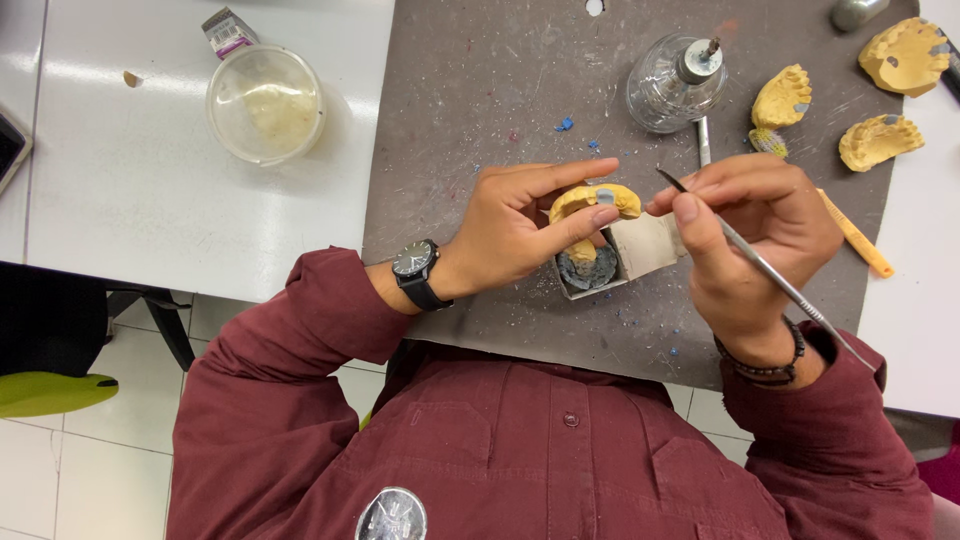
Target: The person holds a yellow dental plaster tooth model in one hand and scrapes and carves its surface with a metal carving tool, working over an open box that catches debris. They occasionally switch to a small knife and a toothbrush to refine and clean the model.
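Head view, looking straight down at a person in a dark red shirt seated at a white bench (150,190) partly covered by a grey, speckled work mat (470,110).

The left hand (520,225), with a black wristwatch (415,272) on its wrist, is curled around a yellow dental cast (590,200), pinching it between thumb and fingers just above the mat's middle. Under the cast lies a small open cardboard box (625,255) holding a dark lump of material.

The right hand (755,240), wearing a dark beaded bracelet (775,365), is closed in a pen-like grip on a thin metal carving tool (770,275). The tool's dark tip points left and ends just beside the cast; I cannot tell whether it touches. Its long handle runs back over the right wrist.

Beyond the hands, at the far edge of the mat, stands a clear glass spirit lamp (675,85) with a metal cap. To its right lie three more yellow casts: one (782,100) just beside the lamp, one (878,140) further right, and one (905,55) in the far corner. An orange-handled tool (855,235) lies on the mat past the right hand.

On the white bench to the left, well apart from the hands, sits a round clear plastic bowl (265,105) with pale residue, and a small box (228,30) just beyond it.
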